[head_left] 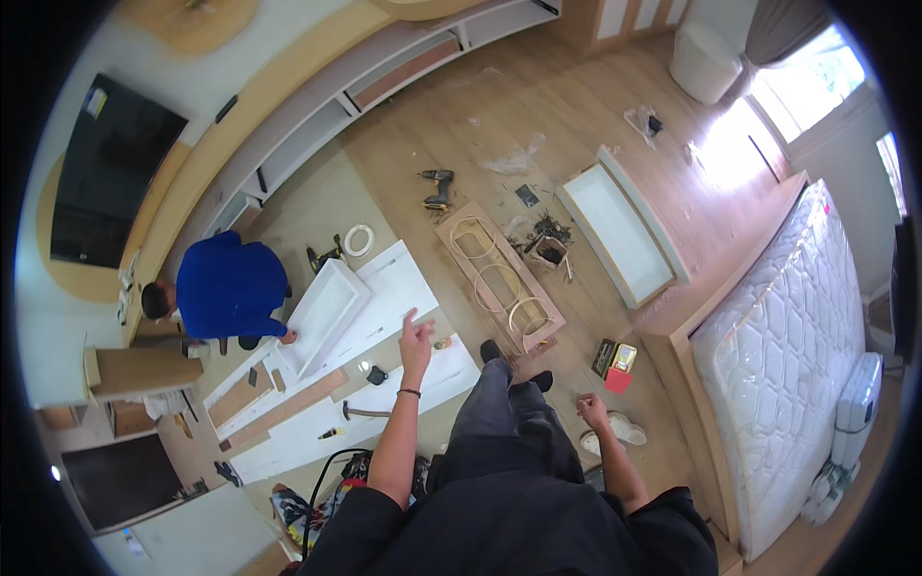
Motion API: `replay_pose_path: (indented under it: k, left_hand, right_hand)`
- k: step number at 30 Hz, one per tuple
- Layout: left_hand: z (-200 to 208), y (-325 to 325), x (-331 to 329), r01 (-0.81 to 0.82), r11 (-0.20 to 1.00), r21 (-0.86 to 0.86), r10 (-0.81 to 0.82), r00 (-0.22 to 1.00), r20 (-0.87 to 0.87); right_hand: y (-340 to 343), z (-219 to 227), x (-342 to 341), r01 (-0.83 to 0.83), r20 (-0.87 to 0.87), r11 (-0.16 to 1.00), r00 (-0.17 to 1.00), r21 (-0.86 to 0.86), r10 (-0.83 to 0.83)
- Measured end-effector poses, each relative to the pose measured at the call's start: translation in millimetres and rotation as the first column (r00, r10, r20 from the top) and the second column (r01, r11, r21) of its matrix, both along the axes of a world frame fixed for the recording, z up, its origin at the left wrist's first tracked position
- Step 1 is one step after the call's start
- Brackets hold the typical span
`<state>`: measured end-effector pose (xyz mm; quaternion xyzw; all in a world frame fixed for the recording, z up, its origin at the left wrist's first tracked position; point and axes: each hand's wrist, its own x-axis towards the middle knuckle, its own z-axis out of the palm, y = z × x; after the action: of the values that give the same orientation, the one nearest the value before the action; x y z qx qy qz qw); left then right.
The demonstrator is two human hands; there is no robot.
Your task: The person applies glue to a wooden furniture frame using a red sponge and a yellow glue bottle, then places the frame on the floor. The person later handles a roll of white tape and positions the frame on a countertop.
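My left hand (416, 338) is raised in front of me above a long white board (408, 276), its fingers apart and holding nothing. At my right side, my right hand (593, 411) hangs with curled fingers; nothing shows in it. It is above the floor near a pair of pale clogs (629, 429). A roll of tape (443, 343) lies near my left hand. A hammer (367, 413) and a black tape measure (376, 375) rest on the white boards. Farther left, a person in blue (229, 285) bends down, one hand at a white open box (328, 309).
A wooden panel with pale rings (464, 230) lies ahead of my feet, near a cordless drill (437, 190) and a pile of dark scraps (550, 235). A framed white panel (617, 230) lies farther right. A plastic-wrapped mattress (783, 336) stands at right. A red-and-yellow box (615, 366) sits nearby.
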<state>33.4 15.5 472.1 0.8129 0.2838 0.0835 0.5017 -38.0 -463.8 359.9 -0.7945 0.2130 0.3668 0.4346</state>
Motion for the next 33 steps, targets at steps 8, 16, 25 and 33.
replay_pose_path:
  k: [8,16,25,33]
  left_hand:
    - [65,22,-35,-0.242,0.970,-0.024,0.243,0.968,0.058]
    - [-53,10,-159,-0.257,0.927,0.273,0.329,0.908,-0.259]
    - [-62,-31,-98,0.021,0.990,0.136,0.040,0.903,-0.427]
    - [-83,-77,-43,0.080,0.994,0.080,-0.024,0.841,-0.540]
  right_hand:
    - [-1,-8,61,-0.389,0.151,0.903,0.896,-0.185,0.417]
    - [32,73,131,-0.455,0.245,0.860,0.828,-0.230,0.504]
    - [-14,70,162,-0.276,0.075,0.845,0.935,-0.458,0.346]
    - [-90,19,287,-0.375,-0.104,0.764,0.919,-0.525,0.379]
